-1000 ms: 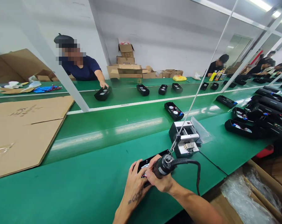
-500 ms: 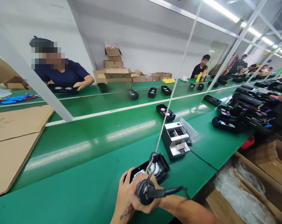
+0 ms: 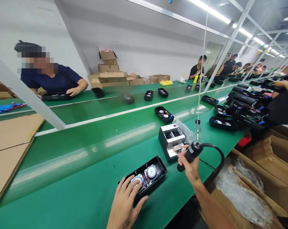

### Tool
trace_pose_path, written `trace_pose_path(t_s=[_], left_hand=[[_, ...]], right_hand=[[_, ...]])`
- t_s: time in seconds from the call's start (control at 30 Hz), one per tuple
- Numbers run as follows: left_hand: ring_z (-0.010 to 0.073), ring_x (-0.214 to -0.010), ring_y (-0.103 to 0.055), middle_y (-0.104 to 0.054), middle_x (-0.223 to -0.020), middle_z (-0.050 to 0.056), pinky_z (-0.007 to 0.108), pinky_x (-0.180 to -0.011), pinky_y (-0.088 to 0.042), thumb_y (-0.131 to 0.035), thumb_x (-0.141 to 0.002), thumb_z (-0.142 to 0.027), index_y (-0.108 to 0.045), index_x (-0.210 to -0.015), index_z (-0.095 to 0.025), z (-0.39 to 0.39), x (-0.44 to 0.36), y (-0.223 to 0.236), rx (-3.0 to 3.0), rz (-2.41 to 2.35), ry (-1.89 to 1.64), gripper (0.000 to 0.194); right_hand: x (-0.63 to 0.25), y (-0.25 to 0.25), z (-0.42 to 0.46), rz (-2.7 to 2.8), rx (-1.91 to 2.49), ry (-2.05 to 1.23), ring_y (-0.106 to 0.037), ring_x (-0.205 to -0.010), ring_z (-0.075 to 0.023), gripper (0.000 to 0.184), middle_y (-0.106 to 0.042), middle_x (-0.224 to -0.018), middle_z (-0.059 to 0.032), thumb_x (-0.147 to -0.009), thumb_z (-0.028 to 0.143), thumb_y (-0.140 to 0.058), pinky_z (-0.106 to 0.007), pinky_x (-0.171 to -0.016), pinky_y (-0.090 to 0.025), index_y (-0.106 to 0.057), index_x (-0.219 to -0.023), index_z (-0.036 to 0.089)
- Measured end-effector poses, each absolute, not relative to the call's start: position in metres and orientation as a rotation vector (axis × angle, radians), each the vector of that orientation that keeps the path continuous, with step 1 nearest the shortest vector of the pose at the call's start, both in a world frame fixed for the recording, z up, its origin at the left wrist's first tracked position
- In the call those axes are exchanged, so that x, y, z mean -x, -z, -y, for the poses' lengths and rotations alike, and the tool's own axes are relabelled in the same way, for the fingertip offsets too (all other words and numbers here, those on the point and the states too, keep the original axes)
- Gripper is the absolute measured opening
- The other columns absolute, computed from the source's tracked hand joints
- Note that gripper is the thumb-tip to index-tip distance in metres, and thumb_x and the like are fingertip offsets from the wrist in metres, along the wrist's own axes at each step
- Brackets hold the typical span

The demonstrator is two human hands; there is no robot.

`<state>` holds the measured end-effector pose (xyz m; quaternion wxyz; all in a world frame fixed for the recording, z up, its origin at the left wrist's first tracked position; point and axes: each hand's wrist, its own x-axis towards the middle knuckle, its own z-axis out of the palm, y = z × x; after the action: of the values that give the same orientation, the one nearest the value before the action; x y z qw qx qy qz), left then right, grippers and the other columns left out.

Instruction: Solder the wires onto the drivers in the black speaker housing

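Note:
A black speaker case (image 3: 159,183) with two round silver-backed speakers (image 3: 152,171) and red wires lies open side up on the green bench. My left hand (image 3: 126,195) grips its near-left end, fingers over the top and thumb along the near side. To the right, my right hand (image 3: 190,165) is wrapped around a black electric screwdriver (image 3: 193,152), raised off the bench and apart from the case. It hangs from a thin line with a metal clip (image 3: 197,125), and a black cable curves from its top. Just behind this hand stands a silver-and-black screw feeder (image 3: 170,136).
Another open speaker case (image 3: 164,114) lies beyond the feeder, with several more piled at right (image 3: 244,108). Cardboard sheets (image 3: 12,136) cover the left side. Boxes with clear plastic bags (image 3: 244,197) stand at lower right. A co-worker (image 3: 55,76) sits across the line.
My right hand has lifted the screwdriver off the case and carried it right, toward the feeder. My left hand stays on the case, now with both speakers uncovered.

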<state>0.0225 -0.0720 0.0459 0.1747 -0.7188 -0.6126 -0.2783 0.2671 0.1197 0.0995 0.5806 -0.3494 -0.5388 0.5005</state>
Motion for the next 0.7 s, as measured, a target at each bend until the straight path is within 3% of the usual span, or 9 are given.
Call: trace_pose_path(t_s=[0.1, 0.23, 0.3, 0.43, 0.6, 0.7], left_hand=[[0.0300, -0.109, -0.072, -0.080, -0.110, 0.005, 0.053, -0.111, -0.051, -0.075, -0.097, -0.046, -0.071, -0.117, -0.024, 0.052, -0.044, -0.051, 2.093, 1.814, 0.635, 0.030], [0.0275, -0.096, -0.071, -0.078, -0.091, 0.001, 0.046, -0.095, -0.053, -0.077, -0.097, -0.036, -0.075, -0.105, -0.026, 0.036, -0.063, -0.048, 2.101, 1.947, 0.394, 0.013], [0.0274, -0.092, -0.069, -0.076, -0.087, 0.002, 0.043, -0.088, -0.051, -0.072, -0.101, -0.032, -0.075, -0.097, -0.025, 0.033, -0.067, -0.046, 2.079, 1.957, 0.342, 0.008], [0.0271, -0.086, -0.063, -0.071, -0.084, 0.002, 0.044, -0.087, -0.044, -0.062, -0.106, -0.028, -0.072, -0.090, -0.024, 0.031, -0.066, -0.044, 2.074, 1.863, 0.339, 0.019], [0.0275, -0.082, -0.058, -0.066, -0.080, 0.002, 0.044, -0.085, -0.040, -0.054, -0.109, -0.026, -0.070, -0.088, -0.024, 0.029, -0.065, -0.046, 2.069, 1.787, 0.396, 0.026], [0.0273, -0.082, -0.057, -0.067, -0.080, 0.002, 0.044, -0.085, -0.039, -0.051, -0.110, -0.028, -0.070, -0.088, -0.024, 0.028, -0.066, -0.045, 2.066, 1.781, 0.404, 0.029]], right_hand=[[-0.281, -0.080, -0.130, 1.352, 0.982, -1.060, -0.058, -0.057, -0.0156, 0.041, -0.063, -0.069, 0.0039, -0.088, 0.046, -0.083, -0.032, -0.060, -0.049, -0.062, -0.111, 0.019], [-0.282, -0.059, -0.131, 1.376, 0.992, -1.023, -0.063, -0.060, -0.0174, 0.038, -0.064, -0.067, 0.0033, -0.090, 0.048, -0.079, -0.034, -0.067, -0.055, -0.062, -0.108, 0.019], [-0.281, -0.056, -0.133, 1.363, 0.967, -1.089, -0.060, -0.054, -0.0156, 0.040, -0.061, -0.063, 0.0058, -0.091, 0.049, -0.078, -0.032, -0.061, -0.053, -0.060, -0.111, 0.020], [-0.277, -0.076, -0.153, 1.324, 0.874, -1.181, -0.048, -0.041, -0.0114, 0.043, -0.052, -0.054, 0.0113, -0.089, 0.051, -0.081, -0.026, -0.046, -0.042, -0.055, -0.107, 0.023], [-0.267, -0.124, -0.186, 1.186, 0.699, -0.932, -0.050, -0.043, -0.0122, 0.039, -0.052, -0.055, 0.0125, -0.095, 0.047, -0.076, -0.027, -0.051, -0.046, -0.053, -0.117, 0.024], [-0.257, -0.132, -0.199, 1.295, 0.723, -0.896, -0.050, -0.044, -0.0125, 0.037, -0.053, -0.056, 0.0108, -0.094, 0.047, -0.076, -0.029, -0.051, -0.046, -0.057, -0.114, 0.022]])
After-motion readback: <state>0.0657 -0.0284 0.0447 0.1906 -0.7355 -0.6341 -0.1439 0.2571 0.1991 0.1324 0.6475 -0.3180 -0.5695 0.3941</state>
